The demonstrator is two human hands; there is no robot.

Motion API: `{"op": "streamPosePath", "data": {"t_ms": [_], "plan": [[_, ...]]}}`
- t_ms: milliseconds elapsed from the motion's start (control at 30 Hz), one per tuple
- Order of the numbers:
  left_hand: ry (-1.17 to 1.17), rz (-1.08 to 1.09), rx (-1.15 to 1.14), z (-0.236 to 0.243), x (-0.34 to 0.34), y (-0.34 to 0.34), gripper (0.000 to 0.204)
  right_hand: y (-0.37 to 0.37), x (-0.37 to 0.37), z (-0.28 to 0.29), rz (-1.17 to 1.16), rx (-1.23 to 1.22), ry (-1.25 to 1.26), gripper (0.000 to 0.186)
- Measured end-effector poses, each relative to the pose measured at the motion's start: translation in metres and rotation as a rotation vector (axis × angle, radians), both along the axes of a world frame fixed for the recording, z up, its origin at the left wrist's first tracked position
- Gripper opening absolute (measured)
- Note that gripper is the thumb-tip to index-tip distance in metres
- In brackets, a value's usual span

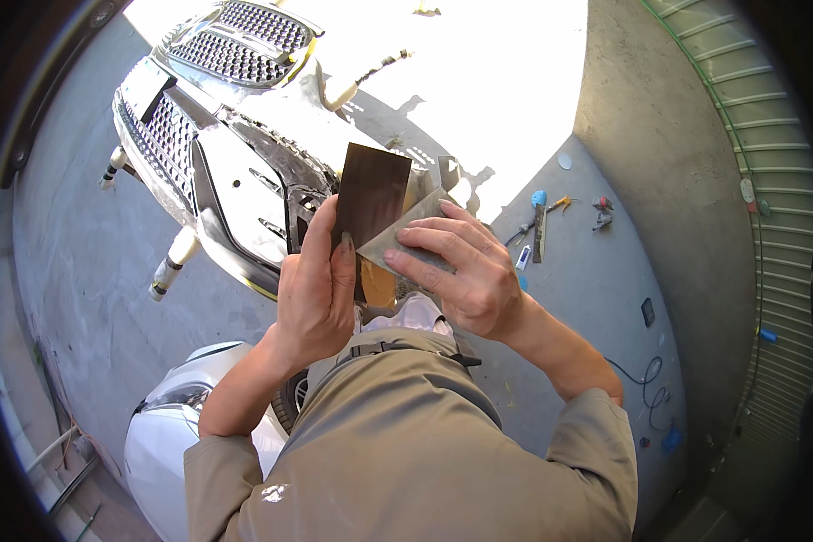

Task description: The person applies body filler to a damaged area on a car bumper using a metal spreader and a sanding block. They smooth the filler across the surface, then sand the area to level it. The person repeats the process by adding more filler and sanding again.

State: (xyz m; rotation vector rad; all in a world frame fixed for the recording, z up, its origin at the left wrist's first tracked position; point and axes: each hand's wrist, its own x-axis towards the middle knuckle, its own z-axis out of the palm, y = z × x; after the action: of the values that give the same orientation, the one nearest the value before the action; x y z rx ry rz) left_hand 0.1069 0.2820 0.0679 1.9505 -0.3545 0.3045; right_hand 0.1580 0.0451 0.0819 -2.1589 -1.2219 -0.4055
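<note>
The dark rectangular sheet (pixel 373 185) is located far of the torso, in front of the chest, with its lower left part between the thumb and index finger of the left hand (pixel 316 294); these two digits pinch the sheet, the index finger extending along the left edge and the thumb tip resting at the near left corner. The grey sheet (pixel 381 244) is located immediately right of it, set obliquely, one corner meeting the near edge of the dark sheet. The fingers of the right hand (pixel 474 285) are slightly spread and bent over the upper face of the grey sheet, pinning it from above; the right thumb is concealed, so its position cannot be told. An orange-tan piece (pixel 378 285) shows below both sheets, partly covered; its attachment cannot be determined. The far floor is overexposed and lacks detail; the white car body part (pixel 163 452) at near left is partly hidden by the left arm. The dark sheet is flat, straight-edged and faintly glossy; the grey sheet is matte. At far left, the bumper (pixel 239 194) combines smooth pale panels with dark mesh. The wall (pixel 732 99) at right is ribbed.
</note>
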Motion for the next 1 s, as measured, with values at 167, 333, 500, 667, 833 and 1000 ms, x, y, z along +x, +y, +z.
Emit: {"op": "streamPosePath", "data": {"t_ms": [167, 333, 500, 667, 833, 1000], "plan": [[0.022, 0.056, 0.050, 0.004, 0.004, 0.005, 0.046, 0.008, -0.018, -0.002, 0.114, 0.038, 0.103, 0.037], [0.009, 0.262, -0.199, 0.005, 0.011, 0.015, 0.042, 0.004, -0.021, -0.004, 0.119, 0.140, 0.253, 0.040], [0.566, 0.127, -0.726, -0.009, -0.005, -0.009, 0.043, 0.029, -0.044, -0.021, 0.058, 0.395, 0.212, 0.046], [0.603, 0.024, -1.011, -0.017, -0.023, 0.003, 0.044, 0.029, -0.051, -0.045, 0.047, 0.286, 0.132, 0.043], [0.548, 0.065, -0.919, -0.017, -0.026, 0.024, 0.049, -0.010, -0.009, -0.032, 0.005, -0.112, 0.027, 0.044], [0.425, -0.015, -0.429, -0.012, -0.021, 0.033, 0.047, 0.012, 0.001, 0.000, 0.038, -0.018, 0.155, 0.047]]}}
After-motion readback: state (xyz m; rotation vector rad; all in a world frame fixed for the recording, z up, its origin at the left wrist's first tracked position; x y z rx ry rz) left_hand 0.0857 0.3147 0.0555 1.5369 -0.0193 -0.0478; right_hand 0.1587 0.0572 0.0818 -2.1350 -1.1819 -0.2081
